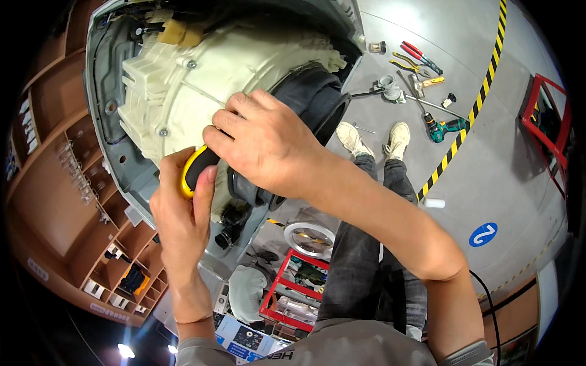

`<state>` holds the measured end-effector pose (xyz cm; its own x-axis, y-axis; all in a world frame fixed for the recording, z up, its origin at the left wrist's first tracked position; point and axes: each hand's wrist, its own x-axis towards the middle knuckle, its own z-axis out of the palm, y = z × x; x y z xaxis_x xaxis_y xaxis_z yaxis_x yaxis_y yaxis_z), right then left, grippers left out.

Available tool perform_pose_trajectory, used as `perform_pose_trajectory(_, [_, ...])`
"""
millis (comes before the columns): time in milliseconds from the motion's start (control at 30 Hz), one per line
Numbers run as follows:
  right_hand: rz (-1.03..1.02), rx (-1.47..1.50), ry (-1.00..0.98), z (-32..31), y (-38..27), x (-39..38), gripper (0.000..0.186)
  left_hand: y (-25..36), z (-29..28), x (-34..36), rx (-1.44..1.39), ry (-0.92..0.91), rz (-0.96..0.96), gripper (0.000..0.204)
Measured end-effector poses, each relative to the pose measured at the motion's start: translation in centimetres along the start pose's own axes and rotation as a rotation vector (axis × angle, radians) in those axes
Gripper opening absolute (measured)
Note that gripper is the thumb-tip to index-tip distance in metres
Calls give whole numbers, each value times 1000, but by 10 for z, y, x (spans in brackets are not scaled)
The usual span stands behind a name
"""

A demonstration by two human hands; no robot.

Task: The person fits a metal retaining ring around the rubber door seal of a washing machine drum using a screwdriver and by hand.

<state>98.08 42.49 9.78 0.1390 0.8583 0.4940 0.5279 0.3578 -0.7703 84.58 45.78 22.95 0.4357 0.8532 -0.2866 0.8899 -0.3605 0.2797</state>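
Note:
My left hand (183,210) is closed round a yellow-and-black handle (198,171), its thumb lying along it; the tool's working end is hidden. Right beside it, my right hand (259,134) has its fingers curled, with the knuckles up, near the handle's upper end. What those fingers grip is hidden. Both hands are over the cream plastic tub (207,73) of a front-loading washing machine. Under and beyond my right hand, the dark rubber door gasket (311,94) rings the tub's mouth. A grey metal cabinet (110,79) surrounds the tub.
On the grey floor to the right lie red-handled pliers (420,56), yellow-handled pliers (410,63), a hammer (430,80) and a teal cordless drill (442,127). My shoes (398,139) stand close by. Yellow-black tape (455,149) crosses the floor. Below the machine are a round door ring (310,238) and a red rack (278,283).

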Motion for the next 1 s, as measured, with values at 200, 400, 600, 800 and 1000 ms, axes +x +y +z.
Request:
perform_pose_trajectory(200, [-20,39,79,5,3,-1,11,-11,-10,11,245,-87,468,49])
perform_pose_trajectory(400, [-18,10,115,6,3,0,10,-5,0,-7,-293,-15,-216,40])
perform_pose_trajectory(600, [12,26,112,2,1,-2,11,-4,-23,23,160,-185,451,43])
perform_pose_trajectory(800, [-8,31,91,5,1,-5,14,-4,-14,16,8,-136,257,38])
perform_pose_trajectory(1000, [34,56,25,2,-5,-11,26,-4,3,-1,-345,-2,-163,27])
